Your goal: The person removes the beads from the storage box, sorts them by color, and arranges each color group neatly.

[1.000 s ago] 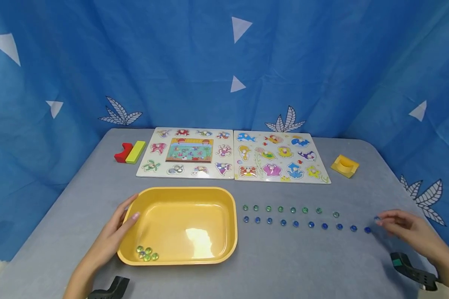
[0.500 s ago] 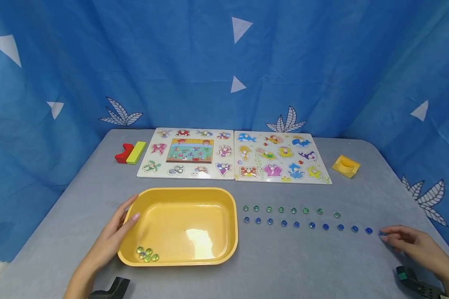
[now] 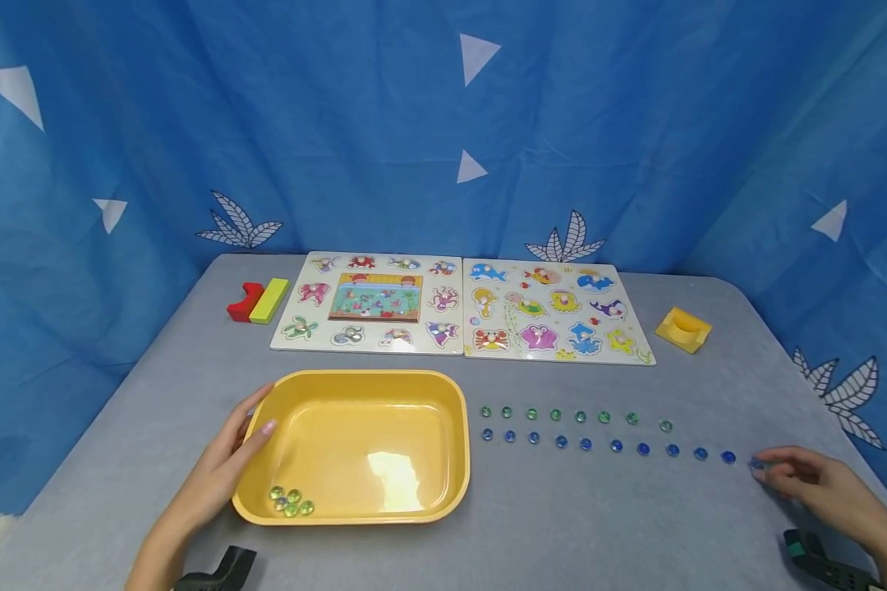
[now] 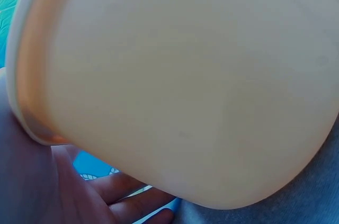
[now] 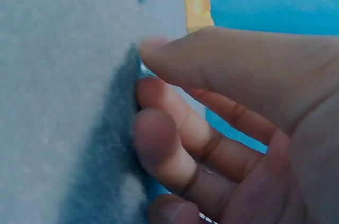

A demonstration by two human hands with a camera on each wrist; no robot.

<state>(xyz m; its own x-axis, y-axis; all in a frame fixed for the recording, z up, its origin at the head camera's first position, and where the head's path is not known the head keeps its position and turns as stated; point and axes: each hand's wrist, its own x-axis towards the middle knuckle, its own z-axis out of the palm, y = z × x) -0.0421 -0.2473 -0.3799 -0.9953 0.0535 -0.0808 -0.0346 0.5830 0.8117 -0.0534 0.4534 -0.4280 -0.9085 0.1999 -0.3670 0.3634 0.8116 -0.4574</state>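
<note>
My left hand (image 3: 218,468) grips the left wall of a yellow plastic tray (image 3: 369,373), thumb over the rim and fingers outside. Several green-yellow glass beads (image 3: 293,497) and a darker one lie in the tray's near left corner. On the table's right side, my right hand (image 3: 820,486) pinches a blue glass bead (image 3: 756,464) between thumb and fingertips, down at the tabletop. That bead is mostly hidden in the right wrist view. It stands at the right end of a row of blue glass beads (image 3: 617,446). Behind them runs a row of green glass beads (image 3: 580,416).
Two sea-animal puzzle boards (image 3: 369,343) lie side by side at the back. A red block (image 3: 245,302) and a lime-green block (image 3: 269,301) sit left of them. The yellow notched block (image 3: 683,329) lies to their right. A blue curtain (image 3: 384,123) hangs behind the table.
My right hand has come down toward me, bringing the blue bead to the tabletop at the row's right end. The left hand and tray have stayed put.
</note>
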